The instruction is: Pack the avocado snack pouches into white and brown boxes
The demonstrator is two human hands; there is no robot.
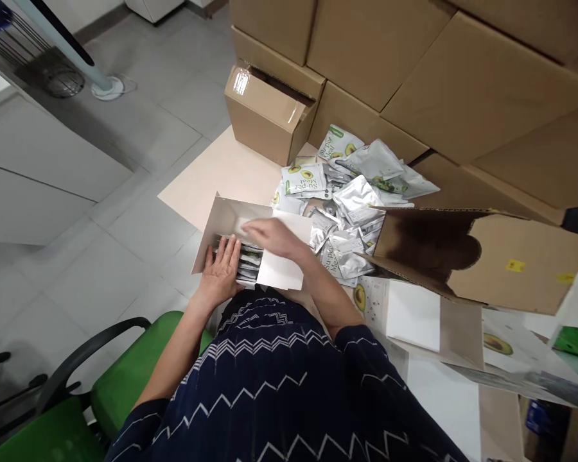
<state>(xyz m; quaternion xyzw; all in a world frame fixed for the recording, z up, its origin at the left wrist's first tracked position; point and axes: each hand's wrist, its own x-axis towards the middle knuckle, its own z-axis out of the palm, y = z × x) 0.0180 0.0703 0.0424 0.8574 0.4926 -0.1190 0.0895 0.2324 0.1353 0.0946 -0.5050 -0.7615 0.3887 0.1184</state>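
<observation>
White box point(282, 268): open, just in front of the person's waist.
Packets point(250, 259): in a row inside it, on the side nearest the person.
Left hand point(223, 273): open, fingers outstretched across the row's left end.
Right hand point(273, 236): blurred above the box; from here I can't tell its grip.
Pouch pile point(359, 200): heaped on the table point(241, 170), beside an open brown carton point(486, 260).

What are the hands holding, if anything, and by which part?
Left hand lies over the packets in the white carton; whether it grips anything cannot be told. Right hand: no held thing visible.
</observation>
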